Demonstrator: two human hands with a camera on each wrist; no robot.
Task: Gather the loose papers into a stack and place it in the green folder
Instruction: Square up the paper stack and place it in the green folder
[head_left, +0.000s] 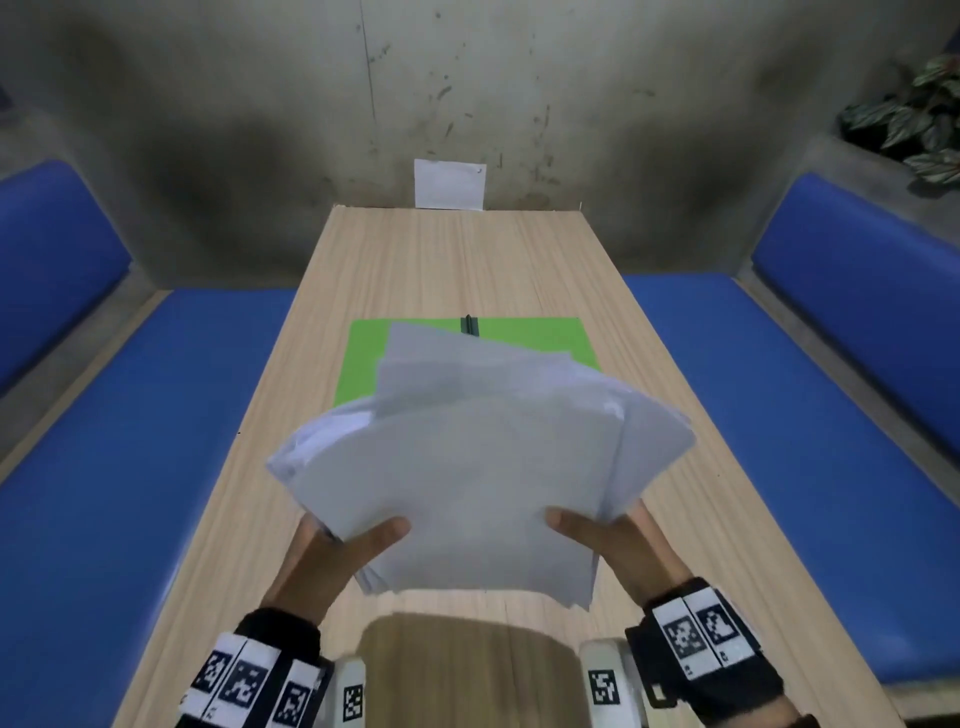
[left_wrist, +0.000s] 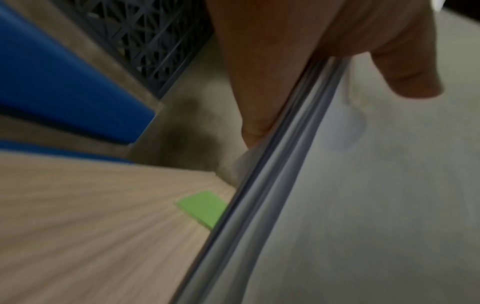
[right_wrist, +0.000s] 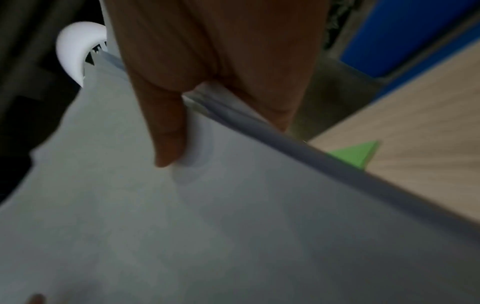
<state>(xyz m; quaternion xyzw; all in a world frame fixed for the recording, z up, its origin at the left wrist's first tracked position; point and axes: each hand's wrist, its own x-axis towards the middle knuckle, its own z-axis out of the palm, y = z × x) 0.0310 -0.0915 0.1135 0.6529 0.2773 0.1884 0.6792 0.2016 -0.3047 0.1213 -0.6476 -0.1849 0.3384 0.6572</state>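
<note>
A fanned, uneven stack of white papers (head_left: 478, 462) is lifted above the wooden table (head_left: 415, 260). My left hand (head_left: 343, 551) pinches its near left corner, thumb on top and fingers underneath. My right hand (head_left: 608, 535) pinches the near right edge the same way. In the left wrist view the stack of papers (left_wrist: 363, 205) shows its layered edge under my left hand (left_wrist: 311, 67). My right hand (right_wrist: 207, 82) has its thumb pressed on the stack of papers (right_wrist: 233, 226). The green folder (head_left: 363, 358) lies flat mid-table, mostly hidden behind the papers, with a black clip (head_left: 470, 325) at its far edge.
Blue padded benches (head_left: 130, 467) run along both sides of the table. A white sheet (head_left: 449, 184) hangs on the stained wall at the table's far end. A leafy plant (head_left: 914, 119) sits on the ledge at the far right.
</note>
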